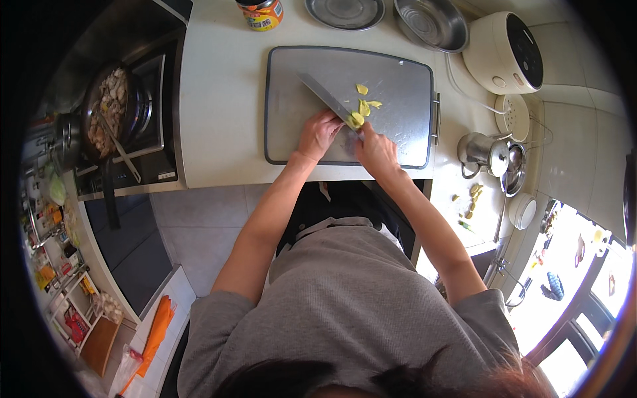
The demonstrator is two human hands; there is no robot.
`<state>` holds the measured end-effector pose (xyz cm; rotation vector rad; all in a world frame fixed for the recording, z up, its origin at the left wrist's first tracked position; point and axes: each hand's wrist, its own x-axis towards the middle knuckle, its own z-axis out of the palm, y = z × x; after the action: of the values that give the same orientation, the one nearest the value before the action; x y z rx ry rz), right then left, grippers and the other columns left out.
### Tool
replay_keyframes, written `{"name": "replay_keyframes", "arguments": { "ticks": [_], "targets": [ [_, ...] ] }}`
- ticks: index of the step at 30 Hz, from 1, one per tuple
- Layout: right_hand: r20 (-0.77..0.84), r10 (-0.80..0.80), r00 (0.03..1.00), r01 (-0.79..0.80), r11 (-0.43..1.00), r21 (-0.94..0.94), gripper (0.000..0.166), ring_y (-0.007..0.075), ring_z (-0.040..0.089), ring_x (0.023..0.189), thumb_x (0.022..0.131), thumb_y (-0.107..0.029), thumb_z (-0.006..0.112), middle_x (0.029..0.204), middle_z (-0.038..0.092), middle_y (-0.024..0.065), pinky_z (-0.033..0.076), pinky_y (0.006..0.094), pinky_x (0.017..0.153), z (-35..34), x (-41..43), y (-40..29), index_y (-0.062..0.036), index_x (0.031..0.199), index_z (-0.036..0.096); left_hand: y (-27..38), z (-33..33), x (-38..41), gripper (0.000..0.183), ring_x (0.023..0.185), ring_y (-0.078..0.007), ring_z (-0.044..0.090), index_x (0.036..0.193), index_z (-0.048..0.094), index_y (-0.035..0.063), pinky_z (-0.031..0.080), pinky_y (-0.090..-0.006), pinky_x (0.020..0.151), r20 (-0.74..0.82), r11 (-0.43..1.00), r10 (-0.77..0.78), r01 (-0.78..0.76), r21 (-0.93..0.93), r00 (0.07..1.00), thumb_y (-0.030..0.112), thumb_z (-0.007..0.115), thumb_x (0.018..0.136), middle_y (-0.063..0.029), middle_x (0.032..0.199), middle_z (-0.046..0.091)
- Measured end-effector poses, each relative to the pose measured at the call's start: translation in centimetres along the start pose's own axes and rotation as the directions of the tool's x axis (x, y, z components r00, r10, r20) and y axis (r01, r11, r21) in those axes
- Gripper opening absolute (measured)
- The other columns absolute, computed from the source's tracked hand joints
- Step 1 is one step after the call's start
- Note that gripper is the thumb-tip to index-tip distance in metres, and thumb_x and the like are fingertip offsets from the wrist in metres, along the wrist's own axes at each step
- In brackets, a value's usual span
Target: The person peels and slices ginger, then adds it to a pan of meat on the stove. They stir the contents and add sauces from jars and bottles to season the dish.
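A grey cutting board [298,134] with a dark rim lies on the counter before me. My right hand [377,150] is closed around the handle of a kitchen knife [323,94], whose broad blade points up and left across the board. My left hand [321,133] is beside the blade's near part, its fingers bent together at the edge; whether they hold anything is hidden. Yellow-green vegetable pieces [355,120] touch the blade near the handle. More yellowish slices [362,89] lie farther up the board.
On the left, a wok [132,107] of meat pieces with a spatula [119,147] sits on the stove. A jar [263,15], a metal plate [346,11], a steel bowl [432,25] and a rice cooker [502,52] stand behind. A metal pot [482,151] and slices [473,199] are at right.
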<state>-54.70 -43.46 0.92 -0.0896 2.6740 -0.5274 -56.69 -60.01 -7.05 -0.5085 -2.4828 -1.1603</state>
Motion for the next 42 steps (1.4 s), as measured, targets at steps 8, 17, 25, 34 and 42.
{"name": "replay_keyframes", "arguments": {
  "ticks": [8, 17, 25, 34, 42],
  "targets": [
    [0.018, 0.008, 1.0, -0.009, 1.0, 0.023, 0.026, 0.0441, 0.065, 0.073, 0.095, -0.027, 0.054, 0.074, 0.067, 0.0227, 0.052, 0.0522, 0.07, -5.1, -1.3, 2.7, -0.0037, 0.093, 0.066, 0.8, -0.5, 1.0, 0.012, 0.083, -0.022, 0.066, 0.087, 0.072, 0.0076, 0.056, -0.033, 0.072, -0.005, 0.998, 0.024, -0.025, -0.063, 1.0, 0.003, 0.072, 0.076, -0.0021, 0.092, 0.068],
    [0.173, 0.0, 0.985, 0.001, 1.0, -0.007, 0.03, 0.045, 0.065, 0.077, 0.095, -0.029, 0.053, 0.077, 0.067, 0.0241, 0.052, 0.0522, 0.073, -7.8, -3.4, 1.3, -0.002, 0.089, 0.065, 0.2, -0.3, 0.7, 0.01, 0.085, -0.023, 0.065, 0.086, 0.072, 0.0078, 0.055, -0.0343, 0.072, 0.019, 0.998, -0.003, 0.004, -0.067, 1.0, 0.003, 0.072, 0.077, -0.0024, 0.092, 0.069],
    [-0.004, 0.005, 1.0, -0.005, 0.999, 0.031, 0.028, 0.0467, 0.065, 0.082, 0.095, -0.031, 0.051, 0.081, 0.068, 0.0244, 0.051, 0.0564, 0.074, -2.0, 2.6, -1.1, -0.0049, 0.094, 0.062, 0.4, -0.3, 0.7, 0.014, 0.086, -0.0242, 0.066, 0.089, 0.073, 0.0091, 0.055, -0.0347, 0.073, 0.01, 0.995, -0.024, 0.025, -0.099, 1.0, 0.003, 0.071, 0.077, -0.003, 0.095, 0.069],
    [0.054, 0.012, 0.998, -0.013, 1.0, 0.01, 0.025, 0.0479, 0.065, 0.078, 0.094, -0.027, 0.048, 0.079, 0.067, 0.0262, 0.051, 0.0578, 0.074, -1.4, -2.1, 2.1, -0.0044, 0.094, 0.059, 0.1, -0.2, 0.5, 0.016, 0.087, -0.0243, 0.066, 0.089, 0.072, 0.0086, 0.056, -0.0353, 0.074, 0.009, 0.999, 0.02, -0.019, -0.047, 1.0, 0.0, 0.068, 0.076, -0.0041, 0.095, 0.069],
    [0.025, 0.03, 0.999, -0.029, 0.998, -0.064, 0.025, 0.044, 0.068, 0.076, 0.092, -0.024, 0.051, 0.079, 0.069, 0.0248, 0.052, 0.056, 0.074, 0.4, -2.1, 0.2, -0.0014, 0.101, 0.053, 0.0, -0.1, 0.1, 0.015, 0.084, -0.0261, 0.066, 0.086, 0.072, 0.0074, 0.056, -0.0356, 0.073, -0.034, 1.0, 0.005, -0.005, -0.02, 0.999, 0.0, 0.07, 0.073, -0.0056, 0.093, 0.069]
  ]
}}
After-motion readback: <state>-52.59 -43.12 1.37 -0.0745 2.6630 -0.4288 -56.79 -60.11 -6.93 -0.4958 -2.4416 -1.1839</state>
